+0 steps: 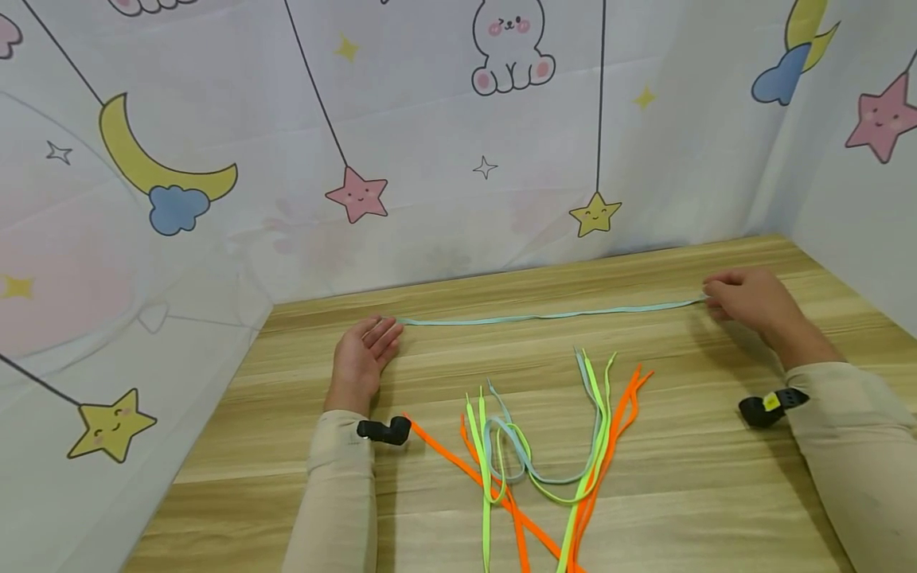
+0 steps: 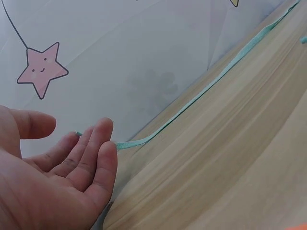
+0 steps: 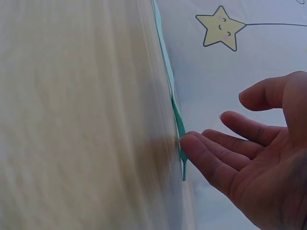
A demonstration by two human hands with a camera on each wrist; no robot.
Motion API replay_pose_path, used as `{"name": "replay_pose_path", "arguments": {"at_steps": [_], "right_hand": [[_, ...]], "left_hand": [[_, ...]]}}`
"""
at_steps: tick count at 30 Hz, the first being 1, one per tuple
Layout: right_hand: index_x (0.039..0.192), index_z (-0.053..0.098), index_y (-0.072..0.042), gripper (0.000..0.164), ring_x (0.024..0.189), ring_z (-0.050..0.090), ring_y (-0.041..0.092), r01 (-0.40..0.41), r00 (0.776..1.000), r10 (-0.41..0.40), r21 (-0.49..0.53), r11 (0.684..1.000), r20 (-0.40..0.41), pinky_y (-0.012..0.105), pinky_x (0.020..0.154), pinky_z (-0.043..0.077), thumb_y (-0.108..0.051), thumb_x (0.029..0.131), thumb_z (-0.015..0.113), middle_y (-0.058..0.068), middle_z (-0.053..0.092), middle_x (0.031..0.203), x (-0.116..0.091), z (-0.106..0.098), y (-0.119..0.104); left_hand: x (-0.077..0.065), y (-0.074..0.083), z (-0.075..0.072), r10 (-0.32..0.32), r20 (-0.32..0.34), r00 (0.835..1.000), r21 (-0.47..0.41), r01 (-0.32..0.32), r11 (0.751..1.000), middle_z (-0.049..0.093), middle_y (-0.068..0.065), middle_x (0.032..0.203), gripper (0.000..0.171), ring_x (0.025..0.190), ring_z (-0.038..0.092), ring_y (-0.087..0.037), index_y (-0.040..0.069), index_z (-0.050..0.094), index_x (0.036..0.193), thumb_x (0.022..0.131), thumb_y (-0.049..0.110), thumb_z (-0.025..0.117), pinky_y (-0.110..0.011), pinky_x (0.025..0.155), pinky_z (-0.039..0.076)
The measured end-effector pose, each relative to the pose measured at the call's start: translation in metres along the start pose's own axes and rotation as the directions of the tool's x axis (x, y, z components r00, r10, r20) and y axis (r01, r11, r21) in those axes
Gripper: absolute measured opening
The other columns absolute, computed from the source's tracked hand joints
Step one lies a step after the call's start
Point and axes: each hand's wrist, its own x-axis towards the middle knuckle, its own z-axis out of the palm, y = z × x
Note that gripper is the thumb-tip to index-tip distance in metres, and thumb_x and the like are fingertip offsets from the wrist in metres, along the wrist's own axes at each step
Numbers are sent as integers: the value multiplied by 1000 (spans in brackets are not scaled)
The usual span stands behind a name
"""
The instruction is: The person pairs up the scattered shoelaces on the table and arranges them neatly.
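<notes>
A mint-green shoelace [image 1: 537, 317] lies nearly straight across the back of the wooden table. At its left end is my left hand [image 1: 358, 354], palm turned up and fingers relaxed. In the left wrist view the lace [image 2: 192, 101] passes behind the fingers, and its tip shows beyond them; the thumb stands apart. My right hand [image 1: 755, 301] is by the other end. The right wrist view shows that hand [image 3: 254, 153] with thumb and fingers spread, one fingertip against or just beside the lace [image 3: 168, 72] near its tip.
Nearer the front lie several loose laces, overlapping: orange [image 1: 444, 452], yellow-green [image 1: 485, 525] and pale blue [image 1: 559, 482]. A white cloth [image 1: 430, 215] printed with stars and moons hangs behind the wooden table [image 1: 680, 493] and at its sides. Each wrist wears a small black camera [image 1: 387, 430].
</notes>
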Motion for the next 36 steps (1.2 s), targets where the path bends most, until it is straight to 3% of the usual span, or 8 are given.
{"name": "replay_pose_path", "arguments": {"at_steps": [9,16,19,25,36], "right_hand": [[141,45,13,61,88,69,13,45,999,-45,-5,999,26,30,74,57,-37,105,43,36,56,130,1,7,-5],[137,50,12,53,98,68,26,125,988,-124,-1,992,96,33,77,58,-31,106,48,31,60,124,0,23,-22],[134,53,11,50,100,68,33,158,981,-154,-26,987,117,38,79,58,-29,105,52,28,63,121,-2,30,-31],[132,56,9,45,95,69,28,212,968,-202,-60,975,149,40,78,58,-25,102,58,24,67,116,-9,43,-48],[125,62,5,38,89,69,23,309,932,-287,-74,948,220,37,75,55,-26,104,55,11,72,100,-26,66,-82]], "left_hand": [[-2,1,3,-13,-41,999,-10,13,1000,58,-12,137,48,112,66,-22,10,35,151,107,22,48,-30,90,54],[-4,-1,7,-3,-51,999,1,3,1000,68,-3,101,45,94,69,-18,7,39,146,105,19,50,-27,82,55],[-6,-3,11,4,-29,1000,19,-4,1000,67,-2,97,37,90,68,-17,6,45,139,105,20,51,-27,83,55],[-10,-6,17,11,15,1000,55,-12,998,66,-2,96,32,90,67,-16,4,52,133,104,20,53,-26,83,54],[-14,-13,27,18,64,998,119,-26,993,66,-3,94,29,87,67,-16,3,57,127,103,19,55,-25,79,54]]}}
